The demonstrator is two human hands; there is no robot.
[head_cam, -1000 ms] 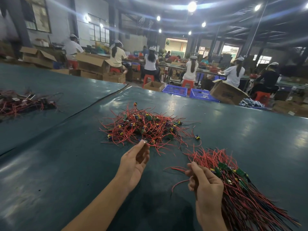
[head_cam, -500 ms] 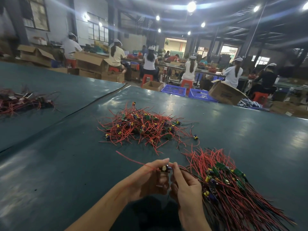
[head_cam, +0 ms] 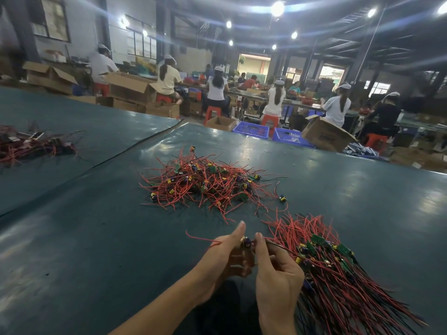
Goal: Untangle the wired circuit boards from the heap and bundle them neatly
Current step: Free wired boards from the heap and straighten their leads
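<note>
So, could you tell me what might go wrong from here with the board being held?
1. The board, pinched between the left hand and right hand, trails a loose red wire leftwards; it may snag stray ends of the heap.
2. The bundle lies fanned out by the right hand, apparently untied; it could slide out of line as the board goes in.
3. Tugging the wires might strain their joints.

Large workshop hall with dark roof beams. Round ceiling lamps lit, flaring. Paned windows in left wall; bright doorway at far end. Dark green work table in foreground. Beyond it: seated workers on red stools, open cardboard boxes, blue crates. Far right possibly further benches, too blurred to confirm.
</note>
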